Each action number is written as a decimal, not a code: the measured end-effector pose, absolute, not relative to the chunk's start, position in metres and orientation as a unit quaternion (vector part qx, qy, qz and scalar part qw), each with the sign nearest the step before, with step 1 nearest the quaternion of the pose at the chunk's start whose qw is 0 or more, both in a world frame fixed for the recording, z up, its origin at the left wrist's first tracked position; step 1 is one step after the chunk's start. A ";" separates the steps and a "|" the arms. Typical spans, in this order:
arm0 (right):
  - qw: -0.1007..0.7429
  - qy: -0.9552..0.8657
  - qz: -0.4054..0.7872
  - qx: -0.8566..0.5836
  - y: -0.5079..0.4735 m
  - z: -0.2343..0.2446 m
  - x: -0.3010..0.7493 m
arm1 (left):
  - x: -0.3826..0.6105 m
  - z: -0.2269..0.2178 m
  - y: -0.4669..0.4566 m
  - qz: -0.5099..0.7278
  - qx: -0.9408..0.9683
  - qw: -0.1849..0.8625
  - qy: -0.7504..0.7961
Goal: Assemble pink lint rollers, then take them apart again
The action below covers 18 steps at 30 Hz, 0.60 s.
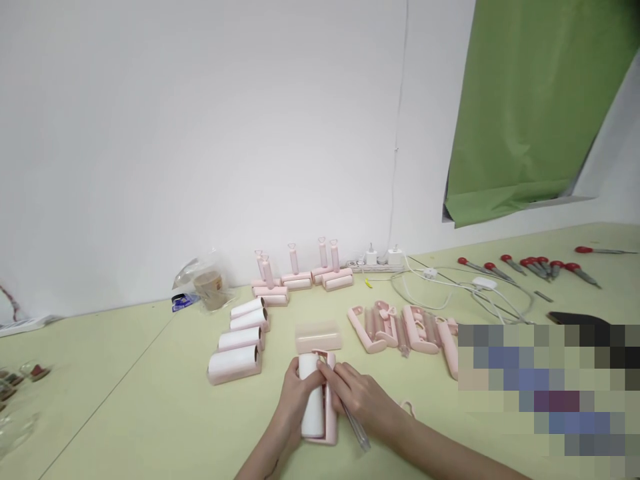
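While the white roll [313, 400] sits in its pink holder [330, 427] low on the desk [150, 387], the left hand [295, 400] clasps it and the right hand [363, 397] grips a thin metal tool [356, 427]; best keep the roll steady. Spare rolls [240, 347] lie at ten o'clock.

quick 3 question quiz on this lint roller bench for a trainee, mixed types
1. True or false: the left hand rests on a white roll sitting in a pink holder.
2. What does the right hand hold? A) tweezers B) a cup C) a phone
3. Fill in: the screwdrivers have ___ handles.

Key: 1 true; 2 A; 3 red
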State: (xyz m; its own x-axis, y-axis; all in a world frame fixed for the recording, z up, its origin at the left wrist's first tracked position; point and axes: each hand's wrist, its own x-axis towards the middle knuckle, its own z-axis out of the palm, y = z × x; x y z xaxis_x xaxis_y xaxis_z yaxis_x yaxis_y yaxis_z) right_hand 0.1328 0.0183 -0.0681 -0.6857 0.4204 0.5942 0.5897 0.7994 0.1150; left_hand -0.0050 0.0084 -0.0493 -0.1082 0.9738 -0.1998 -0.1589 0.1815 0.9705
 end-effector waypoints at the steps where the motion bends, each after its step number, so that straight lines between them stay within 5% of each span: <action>1: 0.282 -0.904 -0.154 -0.283 0.017 -0.068 0.131 | -0.005 -0.048 0.008 0.517 0.381 0.543 0.541; 6: 0.270 -0.906 -0.104 -0.310 0.012 -0.061 0.127 | -0.009 -0.044 0.011 0.525 0.405 0.491 0.565; 10: 0.263 -0.895 0.065 -0.354 0.013 -0.047 0.136 | -0.020 -0.042 0.019 0.499 0.428 0.475 0.584; 14: 0.347 -0.823 0.217 -0.393 0.017 -0.032 0.146 | -0.033 -0.039 0.024 0.487 0.469 0.432 0.596; 18: 0.394 -0.746 0.441 -0.307 0.015 -0.024 0.147 | -0.037 -0.038 0.021 0.456 0.574 0.308 0.606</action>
State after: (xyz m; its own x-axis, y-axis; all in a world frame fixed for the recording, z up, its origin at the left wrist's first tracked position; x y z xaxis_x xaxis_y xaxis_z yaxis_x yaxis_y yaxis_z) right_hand 0.1467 0.0146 -0.0237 -0.5014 0.8055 0.3159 0.1110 0.4220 -0.8998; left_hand -0.0368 0.0210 -0.0378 -0.1511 0.9770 0.1504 0.4144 -0.0755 0.9069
